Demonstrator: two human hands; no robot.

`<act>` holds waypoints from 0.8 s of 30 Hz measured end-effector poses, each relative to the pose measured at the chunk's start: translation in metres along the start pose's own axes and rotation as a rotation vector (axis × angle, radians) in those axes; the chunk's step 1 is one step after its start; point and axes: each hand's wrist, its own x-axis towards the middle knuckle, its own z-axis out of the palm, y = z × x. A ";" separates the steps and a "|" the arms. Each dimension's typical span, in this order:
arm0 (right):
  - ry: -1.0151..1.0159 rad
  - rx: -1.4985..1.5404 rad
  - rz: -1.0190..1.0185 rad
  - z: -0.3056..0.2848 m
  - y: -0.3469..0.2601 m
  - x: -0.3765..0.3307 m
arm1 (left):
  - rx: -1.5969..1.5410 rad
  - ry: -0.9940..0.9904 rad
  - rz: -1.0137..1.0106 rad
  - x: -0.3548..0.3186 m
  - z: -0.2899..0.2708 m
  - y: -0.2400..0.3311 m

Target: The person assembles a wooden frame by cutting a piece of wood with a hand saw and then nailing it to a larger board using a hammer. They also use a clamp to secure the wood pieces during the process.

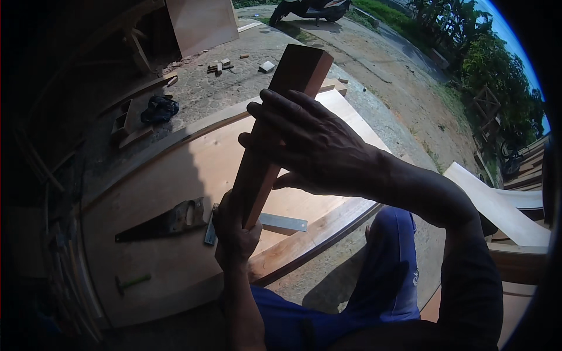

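A thick squared length of wood [300,65] is held up at a slant in front of me, its top end tipped to the right and away. My left hand [237,227] is wrapped around its lower part. Across the upper part lies my right hand [322,143], fingers stretched out over the face and thumb apart below. Behind the left hand, a metal square [284,223] rests partly hidden on the large wooden panel [170,263]. Left of it lies a handsaw [167,222] with its handle toward me. A small hammer with a green handle [133,282] sits nearer the panel's left end.
On the ground beyond the panel are a black plastic bag [159,109], a wooden frame piece [126,126] and small wood offcuts [219,66]. A board [202,26] leans at the back. Sheets of wood [497,202] lie at right. A motorbike [313,10] stands far off.
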 end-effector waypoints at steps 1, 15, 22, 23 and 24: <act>-0.069 -0.017 0.033 0.005 0.020 -0.023 | 0.058 -0.112 0.003 0.008 -0.001 0.011; -0.361 0.598 0.781 0.145 0.110 -0.398 | 0.496 -0.357 0.214 0.083 0.195 0.059; -0.186 0.489 1.204 0.187 0.139 -0.477 | 0.383 -0.780 0.197 0.065 0.309 0.094; -0.183 0.486 1.222 0.190 0.144 -0.482 | 0.321 -0.786 0.140 0.059 0.324 0.100; -0.183 0.481 1.235 0.193 0.148 -0.483 | 0.258 -0.786 0.078 0.051 0.338 0.104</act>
